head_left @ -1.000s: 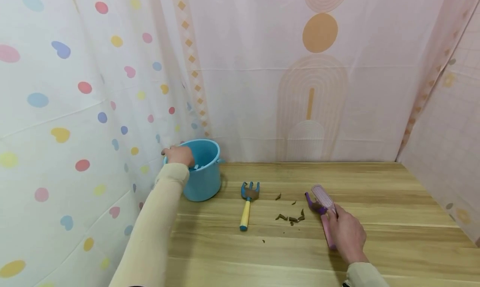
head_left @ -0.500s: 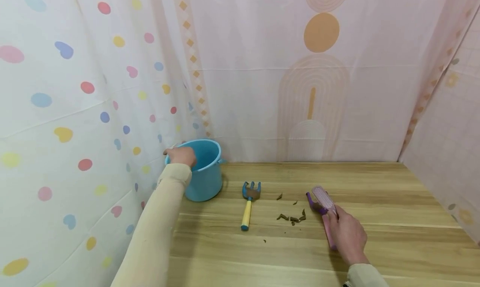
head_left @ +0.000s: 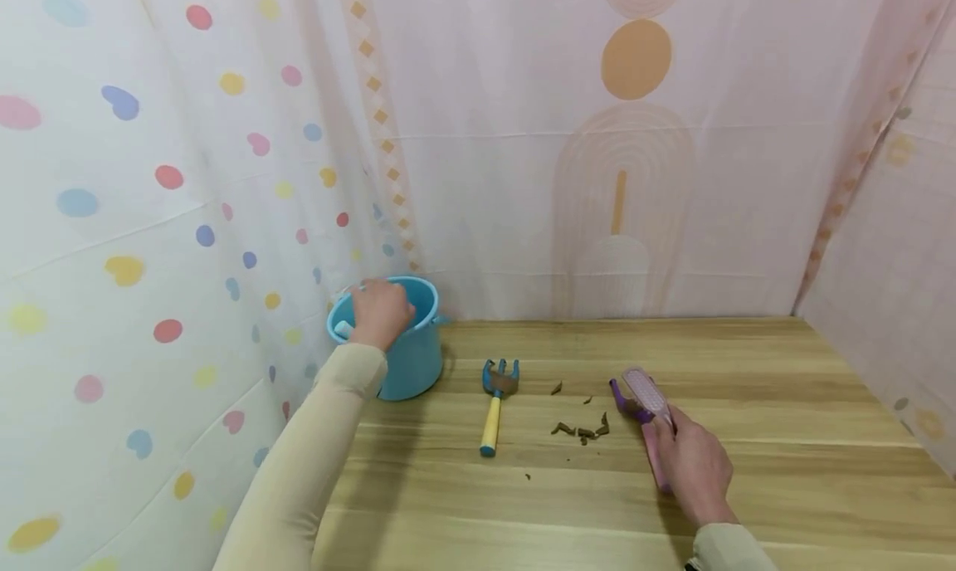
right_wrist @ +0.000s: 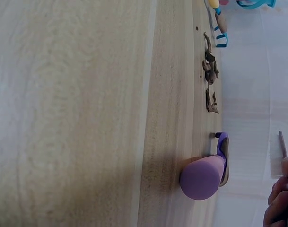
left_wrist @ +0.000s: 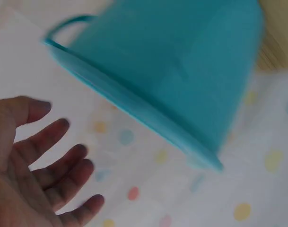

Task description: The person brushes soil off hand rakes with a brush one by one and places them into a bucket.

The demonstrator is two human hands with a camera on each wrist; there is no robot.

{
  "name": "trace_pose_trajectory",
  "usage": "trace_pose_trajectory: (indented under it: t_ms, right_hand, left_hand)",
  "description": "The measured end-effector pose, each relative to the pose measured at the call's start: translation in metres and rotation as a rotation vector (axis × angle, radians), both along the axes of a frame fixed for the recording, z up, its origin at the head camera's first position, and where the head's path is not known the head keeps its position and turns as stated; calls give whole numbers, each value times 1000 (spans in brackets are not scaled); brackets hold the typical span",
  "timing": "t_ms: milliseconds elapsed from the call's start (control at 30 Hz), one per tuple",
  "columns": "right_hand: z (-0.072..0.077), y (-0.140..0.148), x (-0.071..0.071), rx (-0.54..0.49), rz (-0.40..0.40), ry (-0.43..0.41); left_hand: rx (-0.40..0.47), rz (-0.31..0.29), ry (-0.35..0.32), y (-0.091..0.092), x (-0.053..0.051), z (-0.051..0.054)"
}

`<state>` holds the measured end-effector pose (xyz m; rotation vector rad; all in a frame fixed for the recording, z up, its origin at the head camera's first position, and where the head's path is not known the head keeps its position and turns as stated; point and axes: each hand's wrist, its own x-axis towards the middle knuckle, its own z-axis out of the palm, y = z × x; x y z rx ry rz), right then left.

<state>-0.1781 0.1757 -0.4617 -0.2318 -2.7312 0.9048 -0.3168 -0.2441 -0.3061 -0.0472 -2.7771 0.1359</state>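
Note:
My left hand [head_left: 382, 312] is above the mouth of a blue bucket [head_left: 407, 368]. In the left wrist view that hand [left_wrist: 49, 170] has its fingers spread and loosely bent, apart from the bucket, with nothing in them. A pale rounded end [head_left: 343, 329] shows at the bucket's near-left rim. My right hand [head_left: 696, 470] grips a flat pink paddle-shaped tool with a dotted face [head_left: 646, 391]. Under it, on the table, lies a purple hand fork [head_left: 623, 400] with a pink handle [head_left: 657, 461] and brown matter on its head; the tool and hand partly cover it.
A blue hand fork with a yellow handle [head_left: 490, 426] lies on the wooden table [head_left: 597, 521], brown matter stuck to its head. Several brown scraps [head_left: 586, 432] are scattered between the forks. A dotted curtain [head_left: 172, 222] hangs at the left, a patterned one [head_left: 493, 206] behind.
My left hand has risen from inside the bucket and moved slightly right, uncovering the pale rounded end at the rim. My right hand stays in place with the paddle-shaped tool.

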Motion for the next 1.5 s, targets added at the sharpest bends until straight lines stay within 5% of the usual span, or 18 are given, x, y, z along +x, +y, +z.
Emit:
trace_pose_trajectory:
  t_ms: [200, 333, 500, 733, 933, 1133, 1500]
  right_hand:
    - [1, -1, -1, -9, 0, -4]
    - [2, -1, -2, -12, 4, -10]
    - [2, -2, -2, -18, 0, -9]
    - [3, -2, -2, -14, 10, -5]
    - [3, -2, -2, -9, 12, -11]
    - [2, -2, -3, -11, 10, -19]
    - [1, -3, -4, -7, 10, -21]
  left_hand:
    - [61, -190, 290, 33, 20, -21]
    - [86, -278, 336, 58, 32, -40]
    - [162, -254, 199, 76, 39, -72]
    - [240, -122, -6, 85, 39, -130]
    - [222, -59, -128, 96, 37, -162]
    - [150, -17, -143, 107, 37, -178]
    - [191, 23, -239, 116, 45, -178]
